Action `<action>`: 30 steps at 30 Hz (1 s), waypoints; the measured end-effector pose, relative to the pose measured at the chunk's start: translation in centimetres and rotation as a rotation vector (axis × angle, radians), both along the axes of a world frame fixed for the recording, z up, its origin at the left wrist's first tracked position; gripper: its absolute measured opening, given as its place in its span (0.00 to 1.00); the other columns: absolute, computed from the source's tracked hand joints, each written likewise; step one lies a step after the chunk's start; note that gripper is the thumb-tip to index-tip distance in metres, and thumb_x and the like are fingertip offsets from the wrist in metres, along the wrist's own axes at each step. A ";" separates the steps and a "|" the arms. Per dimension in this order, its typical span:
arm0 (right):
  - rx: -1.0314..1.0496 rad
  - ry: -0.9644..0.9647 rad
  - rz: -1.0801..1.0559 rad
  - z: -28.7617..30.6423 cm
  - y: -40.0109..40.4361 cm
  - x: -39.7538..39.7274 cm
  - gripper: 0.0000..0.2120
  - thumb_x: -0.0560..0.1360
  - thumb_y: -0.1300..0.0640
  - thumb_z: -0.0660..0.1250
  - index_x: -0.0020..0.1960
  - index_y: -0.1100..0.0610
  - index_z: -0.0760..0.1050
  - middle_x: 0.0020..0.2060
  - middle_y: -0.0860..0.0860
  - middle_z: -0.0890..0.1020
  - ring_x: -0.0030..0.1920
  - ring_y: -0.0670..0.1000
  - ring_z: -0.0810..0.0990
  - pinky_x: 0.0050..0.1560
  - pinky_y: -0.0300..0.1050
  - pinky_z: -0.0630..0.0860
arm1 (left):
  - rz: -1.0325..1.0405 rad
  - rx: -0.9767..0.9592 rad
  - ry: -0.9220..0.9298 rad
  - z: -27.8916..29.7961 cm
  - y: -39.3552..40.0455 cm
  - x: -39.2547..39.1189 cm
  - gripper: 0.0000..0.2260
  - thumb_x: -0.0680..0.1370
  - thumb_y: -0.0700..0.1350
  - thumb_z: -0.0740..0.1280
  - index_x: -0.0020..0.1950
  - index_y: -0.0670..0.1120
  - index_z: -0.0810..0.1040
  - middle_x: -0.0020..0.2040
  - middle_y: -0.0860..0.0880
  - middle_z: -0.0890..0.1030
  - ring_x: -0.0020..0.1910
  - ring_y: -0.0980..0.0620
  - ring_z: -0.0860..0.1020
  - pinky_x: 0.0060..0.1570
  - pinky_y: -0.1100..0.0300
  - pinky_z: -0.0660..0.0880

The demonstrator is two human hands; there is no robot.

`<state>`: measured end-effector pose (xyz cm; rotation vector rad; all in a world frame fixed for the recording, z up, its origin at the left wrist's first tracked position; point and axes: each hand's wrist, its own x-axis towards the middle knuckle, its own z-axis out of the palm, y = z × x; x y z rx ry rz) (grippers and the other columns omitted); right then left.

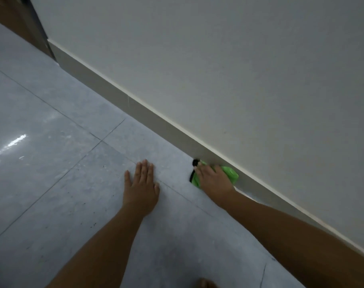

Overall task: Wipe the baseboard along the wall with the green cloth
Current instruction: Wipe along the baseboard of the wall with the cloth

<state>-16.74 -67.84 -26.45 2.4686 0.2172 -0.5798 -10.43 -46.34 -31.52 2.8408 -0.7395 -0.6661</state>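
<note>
- The green cloth (228, 173) is bright lime green, bunched up, with a black edge or trim showing at its left end; most of its middle is covered by the hand on top of it.
- The cloth sits at the foot of the baseboard (135, 112), pressed against its lower face where it meets the floor, in the lower right of the view.
- The right hand (213, 178) lies over the cloth with its fingers curled down onto it, gripping it against the baseboard; the bare forearm runs back toward the lower right corner.
- The left hand (141, 187) rests flat on the floor (62, 173), palm down, fingers close together and the thumb spread, holding nothing; it is well apart from the cloth.
- The baseboard is a plain beige strip with a paler top edge, running diagonally from upper left to lower right under an off-white wall (218, 59).
- The floor is of large grey-blue glossy tiles with thin dark grout lines, a bright reflection at the left, and small dark specks.
- A dark door frame (38, 23) stands at the baseboard's far end, upper left.
</note>
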 end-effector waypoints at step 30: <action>0.212 -0.219 -0.347 2.3 -9.7 -16.8 0.29 0.53 0.66 0.82 0.54 0.59 0.82 0.49 0.56 0.86 0.42 0.57 0.84 0.44 0.50 0.80 | -0.182 -0.088 -0.052 -0.7 -9.3 -7.8 0.29 0.81 0.56 0.44 0.76 0.43 0.37 0.78 0.42 0.39 0.77 0.45 0.37 0.74 0.44 0.36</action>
